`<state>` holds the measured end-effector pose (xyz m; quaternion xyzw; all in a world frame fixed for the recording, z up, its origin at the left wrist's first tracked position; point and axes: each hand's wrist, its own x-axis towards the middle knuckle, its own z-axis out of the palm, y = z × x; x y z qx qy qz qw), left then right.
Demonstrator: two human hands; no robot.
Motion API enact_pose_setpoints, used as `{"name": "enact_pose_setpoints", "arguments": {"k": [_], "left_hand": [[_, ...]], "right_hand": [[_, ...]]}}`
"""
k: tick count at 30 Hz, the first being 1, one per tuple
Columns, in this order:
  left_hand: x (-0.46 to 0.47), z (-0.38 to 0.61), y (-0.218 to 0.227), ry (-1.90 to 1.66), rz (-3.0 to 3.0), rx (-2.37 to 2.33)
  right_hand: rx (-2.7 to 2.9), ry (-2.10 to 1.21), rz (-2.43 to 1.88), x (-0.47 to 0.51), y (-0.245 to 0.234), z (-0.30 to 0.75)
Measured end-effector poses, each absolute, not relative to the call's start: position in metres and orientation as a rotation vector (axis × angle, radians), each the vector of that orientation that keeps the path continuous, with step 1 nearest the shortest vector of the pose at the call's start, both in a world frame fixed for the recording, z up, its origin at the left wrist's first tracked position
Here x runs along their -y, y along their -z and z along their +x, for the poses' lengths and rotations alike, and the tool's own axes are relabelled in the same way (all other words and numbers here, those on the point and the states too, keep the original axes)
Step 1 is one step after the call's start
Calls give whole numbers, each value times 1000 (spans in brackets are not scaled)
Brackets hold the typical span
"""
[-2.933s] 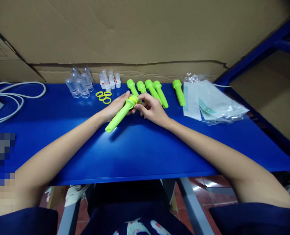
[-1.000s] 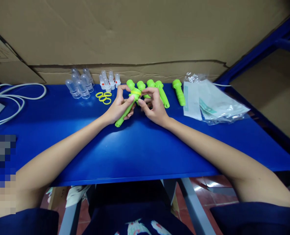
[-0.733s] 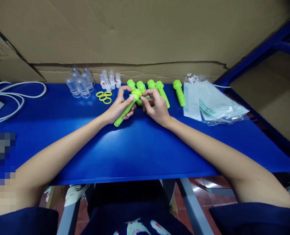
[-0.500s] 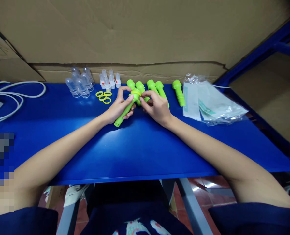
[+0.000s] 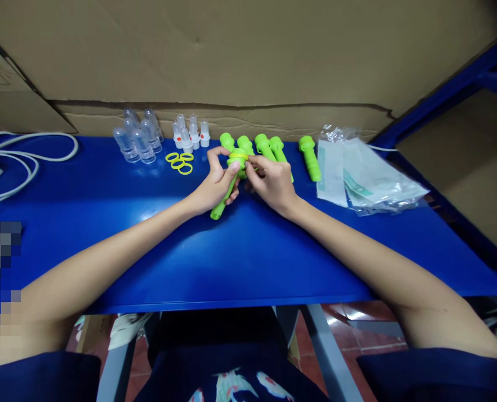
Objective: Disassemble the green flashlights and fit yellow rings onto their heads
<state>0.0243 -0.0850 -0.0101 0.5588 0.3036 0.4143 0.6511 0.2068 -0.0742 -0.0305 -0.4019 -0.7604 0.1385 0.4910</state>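
My left hand (image 5: pixel 213 187) is wrapped round a green plastic tube (image 5: pixel 222 204), tilted with its wide head up and away from me. A yellow ring (image 5: pixel 239 157) sits on that head. My right hand (image 5: pixel 272 183) pinches the ring and the head with thumb and fingertips. Both hands hover just above the blue table (image 5: pixel 232 251). Behind them lie several more green tubes (image 5: pixel 269 148), and one green tube (image 5: pixel 309 157) lies apart to the right.
Three loose yellow rings (image 5: pixel 180 162) lie left of the hands. Clear plastic vials (image 5: pixel 138 140) and small white caps (image 5: pixel 189 133) stand at the back. Clear plastic bags (image 5: pixel 366 181) lie at the right, white cables (image 5: pixel 26 159) at the far left. A cardboard wall (image 5: pixel 232 56) closes off the back.
The held tube has tipped more upright and drawn slightly right. My right fingers have kept working the yellow ring on its head.
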Motion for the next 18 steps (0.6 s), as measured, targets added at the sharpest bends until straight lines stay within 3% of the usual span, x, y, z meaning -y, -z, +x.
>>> {"name": "enact_pose_setpoints", "arguments": {"k": [5,18], "left_hand": [[82,26,16,-954,1170,-667],[89,25,12,-1007,1205,-727]], "right_hand": [[1786,-453,-1039,81,21,200],[1876,-293,-987,75,24,209]]}}
